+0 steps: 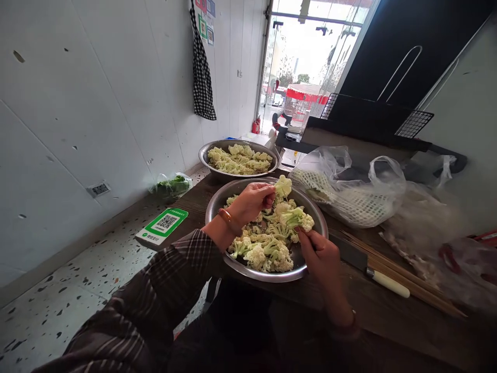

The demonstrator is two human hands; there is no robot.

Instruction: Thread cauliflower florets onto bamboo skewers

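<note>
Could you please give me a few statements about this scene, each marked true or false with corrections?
1. The left hand holds a cauliflower floret. True.
2. The right hand grips the knife. False: it holds a second floret; the knife lies on the table.
3. The near bowl and far bowl both contain cauliflower. True.
4. The checked cloth lies in the near bowl. False: it hangs against the wall.

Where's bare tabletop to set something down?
Dark wooden tabletop shows nearside of the cream-handled metal knife; narrowly between green-and-white QR sign and front round steel basin. Crowded: right rear, under translucent plastic bags.
</note>
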